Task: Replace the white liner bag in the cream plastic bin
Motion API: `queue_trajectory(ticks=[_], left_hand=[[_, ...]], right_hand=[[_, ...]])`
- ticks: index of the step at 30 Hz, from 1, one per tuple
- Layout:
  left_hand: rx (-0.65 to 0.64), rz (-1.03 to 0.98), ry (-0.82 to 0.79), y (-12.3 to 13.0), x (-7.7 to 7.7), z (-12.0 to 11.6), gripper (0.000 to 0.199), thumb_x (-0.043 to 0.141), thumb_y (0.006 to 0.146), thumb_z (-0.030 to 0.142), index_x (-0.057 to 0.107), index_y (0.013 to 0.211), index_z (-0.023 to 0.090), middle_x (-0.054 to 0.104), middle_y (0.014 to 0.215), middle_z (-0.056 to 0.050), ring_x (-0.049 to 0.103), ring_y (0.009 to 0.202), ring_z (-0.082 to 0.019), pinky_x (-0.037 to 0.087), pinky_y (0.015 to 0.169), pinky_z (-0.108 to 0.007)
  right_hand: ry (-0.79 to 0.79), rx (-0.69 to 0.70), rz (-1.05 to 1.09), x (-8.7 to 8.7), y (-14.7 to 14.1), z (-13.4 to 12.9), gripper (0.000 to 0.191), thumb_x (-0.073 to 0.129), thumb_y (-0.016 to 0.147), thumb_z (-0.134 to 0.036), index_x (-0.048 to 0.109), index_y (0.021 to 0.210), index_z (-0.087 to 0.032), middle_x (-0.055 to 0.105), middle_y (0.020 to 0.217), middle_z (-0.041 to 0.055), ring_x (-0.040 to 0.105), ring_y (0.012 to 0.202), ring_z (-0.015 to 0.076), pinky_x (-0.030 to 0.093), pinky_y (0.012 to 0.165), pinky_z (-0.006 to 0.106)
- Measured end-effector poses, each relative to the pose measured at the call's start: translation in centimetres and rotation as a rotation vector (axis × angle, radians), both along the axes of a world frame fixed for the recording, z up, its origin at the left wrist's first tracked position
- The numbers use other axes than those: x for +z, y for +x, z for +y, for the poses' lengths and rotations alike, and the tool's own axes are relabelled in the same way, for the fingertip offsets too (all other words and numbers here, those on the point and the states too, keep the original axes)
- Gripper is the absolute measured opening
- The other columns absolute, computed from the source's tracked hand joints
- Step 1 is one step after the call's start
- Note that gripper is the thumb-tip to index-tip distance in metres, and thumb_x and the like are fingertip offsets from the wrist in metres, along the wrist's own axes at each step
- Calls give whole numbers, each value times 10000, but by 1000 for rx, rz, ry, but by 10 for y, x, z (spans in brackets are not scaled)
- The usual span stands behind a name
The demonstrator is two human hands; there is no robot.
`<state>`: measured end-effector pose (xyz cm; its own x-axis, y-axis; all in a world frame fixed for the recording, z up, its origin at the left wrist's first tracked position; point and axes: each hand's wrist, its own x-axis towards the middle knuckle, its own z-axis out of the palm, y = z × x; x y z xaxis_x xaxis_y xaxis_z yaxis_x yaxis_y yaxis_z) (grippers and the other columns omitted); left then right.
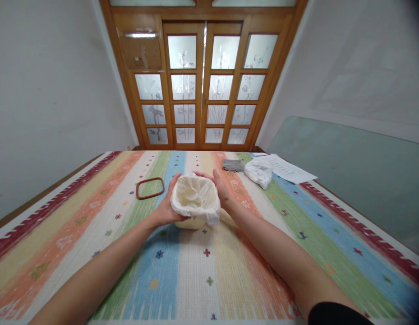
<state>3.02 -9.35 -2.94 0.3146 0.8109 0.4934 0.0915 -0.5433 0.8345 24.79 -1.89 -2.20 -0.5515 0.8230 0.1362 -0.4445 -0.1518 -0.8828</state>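
Note:
A white trash bag (195,208) lines a small cream trash bin (189,224) near the middle of the table, its edge folded out over the bin's rim. My left hand (166,208) wraps round the left side of the bag-covered rim. On the other side my right hand (221,187) presses against the bag, thumb raised and fingers reaching behind the far edge. The bag hangs lower at the near right corner. To the left lies a brown rounded-square ring (137,191), flat on the cloth and apart from my hands.
A striped tablecloth (192,271) covers the table. At the back right lie a folded grey cloth (232,165), a crumpled white plastic bag (258,173) and printed paper sheets (290,169). Wooden glass-paned doors (204,81) stand beyond; a pale green panel (347,153) leans at right.

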Motion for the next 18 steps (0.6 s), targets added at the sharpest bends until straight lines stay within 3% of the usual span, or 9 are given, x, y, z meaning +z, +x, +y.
queue_trajectory(ticks=[6, 12, 18], left_hand=[[16, 15, 19, -3, -3, 4, 1414, 984, 558, 423, 121, 1677, 358, 217, 1720, -117, 286, 1558, -463, 181, 1303, -683], [-14, 17, 28, -4, -3, 5, 1382, 980, 585, 413, 135, 1677, 348, 198, 1722, -118, 223, 1588, -448, 150, 1310, -677], [-26, -9, 34, -3, -3, 7, 1415, 1004, 523, 407, 172, 1666, 356, 250, 1689, -117, 286, 1559, -447, 158, 1298, -699]], right_hand=[[-106, 15, -17, -5, -2, -1, 730, 387, 958, -822, 700, 1151, -192, 793, 1139, 109, 740, 1117, 308, 515, 1101, 512], [-185, 46, 8, 0, -4, -5, 760, 283, 1015, -771, 691, 1210, -160, 795, 1120, 127, 736, 1134, 296, 520, 1095, 473], [-294, 21, 2, -1, -3, -3, 769, 272, 1009, -791, 701, 1131, -165, 799, 1046, 132, 757, 1027, 286, 566, 989, 438]])
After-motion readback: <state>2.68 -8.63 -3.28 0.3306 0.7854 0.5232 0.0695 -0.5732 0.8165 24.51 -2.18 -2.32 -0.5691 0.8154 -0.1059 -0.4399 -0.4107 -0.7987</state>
